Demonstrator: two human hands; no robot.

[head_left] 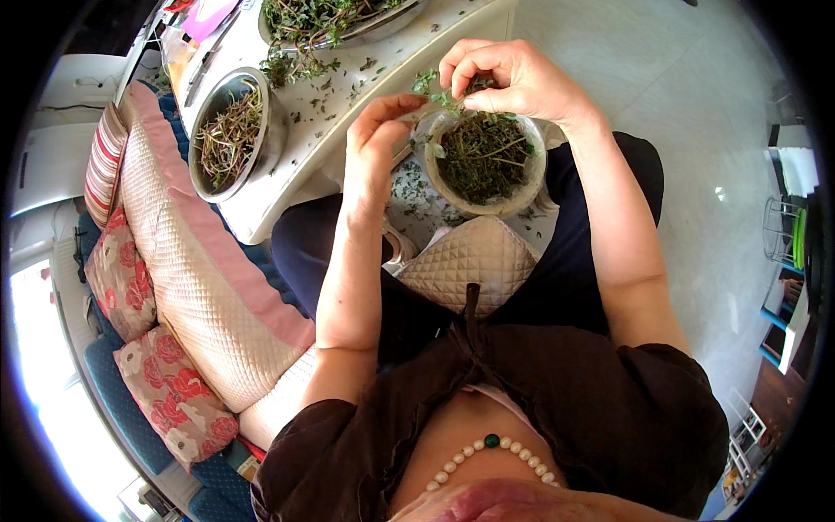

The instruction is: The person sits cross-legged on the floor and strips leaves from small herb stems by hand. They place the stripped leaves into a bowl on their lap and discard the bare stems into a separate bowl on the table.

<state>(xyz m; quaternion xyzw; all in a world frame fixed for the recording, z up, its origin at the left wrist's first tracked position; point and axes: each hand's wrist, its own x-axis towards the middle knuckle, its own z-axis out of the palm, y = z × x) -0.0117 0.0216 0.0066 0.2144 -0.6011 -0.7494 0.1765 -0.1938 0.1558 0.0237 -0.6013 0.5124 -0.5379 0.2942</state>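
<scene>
Above a round bin [431,171] on the floor, both my hands hold one leafy green sprig [445,99]. My left hand [380,140] pinches its stem from the left, palm inward. From the upper right, my right hand [505,81] grips the leafy part between thumb and fingers. Inside the bin lies a heap of dark green plant scraps [486,160] with a few pale stems on top. A metal bowl of bare stems [229,140] stands on the table to my left. Farther up, a larger metal bowl [385,29] is piled with leafy sprigs [313,19], some hanging over its rim.
The white table [313,130] is strewn with loose leaves, and its edge runs close to my left hand. More leaf bits [414,196] lie on the floor around the bin. A sofa with a quilted cover [202,261] and cushions [176,391] is at the left.
</scene>
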